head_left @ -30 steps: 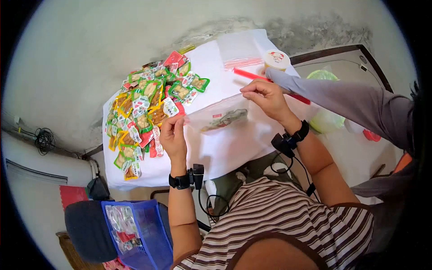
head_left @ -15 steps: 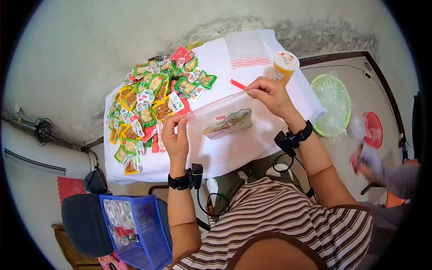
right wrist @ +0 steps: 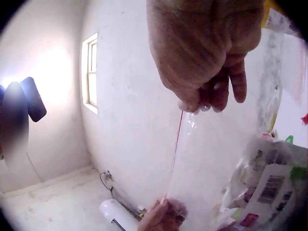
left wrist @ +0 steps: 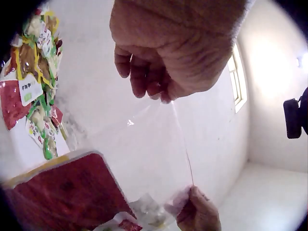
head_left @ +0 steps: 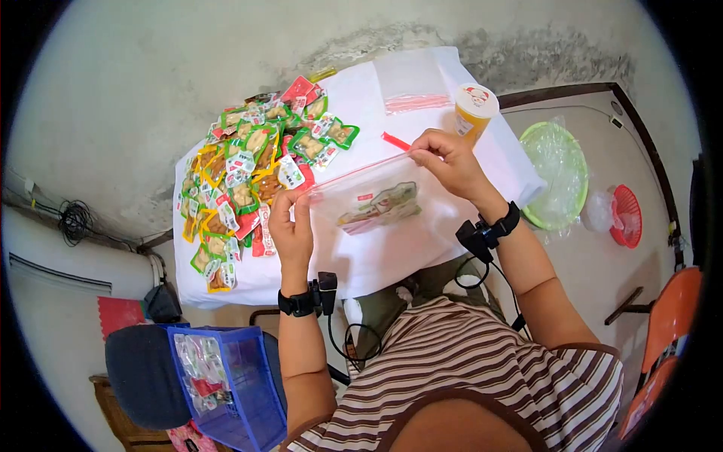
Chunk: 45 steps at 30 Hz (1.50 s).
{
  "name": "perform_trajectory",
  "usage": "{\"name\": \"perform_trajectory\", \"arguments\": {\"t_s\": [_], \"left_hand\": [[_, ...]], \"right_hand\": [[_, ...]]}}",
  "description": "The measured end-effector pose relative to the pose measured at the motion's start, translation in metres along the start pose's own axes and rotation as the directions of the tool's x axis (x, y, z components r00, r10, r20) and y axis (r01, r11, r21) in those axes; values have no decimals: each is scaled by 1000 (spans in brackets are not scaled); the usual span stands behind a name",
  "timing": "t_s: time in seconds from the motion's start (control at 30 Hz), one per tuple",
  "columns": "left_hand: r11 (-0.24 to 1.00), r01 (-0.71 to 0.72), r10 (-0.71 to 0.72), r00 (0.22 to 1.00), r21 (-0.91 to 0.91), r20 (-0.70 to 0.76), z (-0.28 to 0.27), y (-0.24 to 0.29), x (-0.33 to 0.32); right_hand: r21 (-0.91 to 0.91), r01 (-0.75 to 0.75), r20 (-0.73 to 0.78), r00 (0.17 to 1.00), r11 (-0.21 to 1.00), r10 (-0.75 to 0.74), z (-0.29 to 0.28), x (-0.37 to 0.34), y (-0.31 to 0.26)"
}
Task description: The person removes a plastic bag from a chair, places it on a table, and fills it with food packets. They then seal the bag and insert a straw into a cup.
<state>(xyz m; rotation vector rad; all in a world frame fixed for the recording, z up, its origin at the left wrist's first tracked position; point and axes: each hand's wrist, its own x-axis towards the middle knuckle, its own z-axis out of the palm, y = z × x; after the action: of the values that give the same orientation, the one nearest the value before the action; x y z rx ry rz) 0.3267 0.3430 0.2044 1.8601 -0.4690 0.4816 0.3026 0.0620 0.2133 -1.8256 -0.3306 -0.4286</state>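
Note:
Stretched between both hands above the table is a clear plastic zip bag [head_left: 354, 197] with a red line along its top edge. Food packets [head_left: 380, 207] show through its lower part. My left hand [head_left: 292, 230] pinches the left top corner between thumb and fingers, and my right hand [head_left: 452, 162] pinches the right one. From the left wrist view, the red edge runs taut from the left hand [left wrist: 173, 48] down to the right hand [left wrist: 198, 211]. A packet with a barcode label [right wrist: 272, 190] shows close up in the right wrist view.
A heap of snack packets [head_left: 256, 143] covers the left of the white-covered table [head_left: 339, 271]. At the back lie flat clear bags [head_left: 413, 79], with a yellow cup [head_left: 474, 113] beside them. Right of the table are a green basin [head_left: 556, 173] and red basket [head_left: 626, 217]; a blue crate [head_left: 260, 384] stands lower left.
Another person's grey-sleeved arm reached over the table by the cup, drew back to the right and is now out of view. Both my hands keep hold of the bag, almost in place.

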Motion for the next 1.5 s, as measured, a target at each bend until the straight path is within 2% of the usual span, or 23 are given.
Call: {"name": "perform_trajectory", "arguments": {"t_s": [0.07,0.1,0.17,0.2,0.27,0.4,0.47,0.53,0.57,0.6,0.67,0.73,0.8,1.0,1.1,1.2,1.23,1.27,1.33,1.37,1.47,1.5], "left_hand": [[979,-134,138,990,152,-18,2,9,7],[979,-138,141,990,152,-14,4,18,10],[855,-345,359,933,388,39,12,41,18],[854,-349,361,931,385,42,19,54,23],[755,-481,381,875,446,300,36,75,31],[794,-485,349,858,366,378,65,86,42],[891,-344,165,853,296,495,74,85,46],[882,-357,173,853,309,492,76,84,45],[881,-354,161,848,314,505,75,83,44],[881,-350,146,842,320,519,74,83,43],[867,-383,171,830,319,531,70,78,40],[874,-376,183,841,308,508,62,72,38],[904,-301,112,851,303,513,47,68,40],[882,-288,44,839,374,542,7,59,51],[855,-223,-38,873,469,486,-8,54,57],[841,-218,-33,892,494,451,-13,49,65],[797,-279,-3,885,536,465,-15,50,68],[791,-268,-10,893,551,449,-16,53,69],[759,-393,171,889,518,424,-18,60,70],[740,-419,199,884,526,424,-19,65,67],[702,-453,229,874,550,429,-19,72,39],[705,-458,234,871,541,432,-20,67,24]], "right_hand": [[7,4,5,1000,1000,-4,0,0,-2],[11,7,11,1000,1000,-7,0,0,-3],[3,40,6,999,999,-40,1,1,-4],[-4,73,6,997,997,-73,1,2,-5],[-8,95,3,995,995,-95,2,2,-5],[-42,201,2,980,979,-201,3,3,-6],[-74,193,10,981,978,-193,0,0,-8],[-45,226,16,974,973,-226,2,-2,-4],[15,192,-12,981,981,-192,4,-4,-6],[10,189,-23,982,982,-189,3,-5,-5],[0,210,64,976,978,-210,1,-8,-4],[-44,217,42,976,975,-215,1,-9,-8],[-50,241,20,971,969,-240,2,-8,-6],[-57,297,-33,954,953,-299,7,4,1],[-53,246,-37,968,968,-248,5,14,5],[-62,239,-45,969,969,-242,7,29,9],[-50,258,-57,964,965,-260,9,36,13],[-36,268,-44,962,963,-269,9,39,9],[-31,235,-63,970,971,-237,6,43,1],[-53,289,-79,953,956,-293,4,41,-3],[-106,252,-41,965,962,-257,-4,15,-5],[-111,260,30,965,959,-259,-8,1,1]]}}
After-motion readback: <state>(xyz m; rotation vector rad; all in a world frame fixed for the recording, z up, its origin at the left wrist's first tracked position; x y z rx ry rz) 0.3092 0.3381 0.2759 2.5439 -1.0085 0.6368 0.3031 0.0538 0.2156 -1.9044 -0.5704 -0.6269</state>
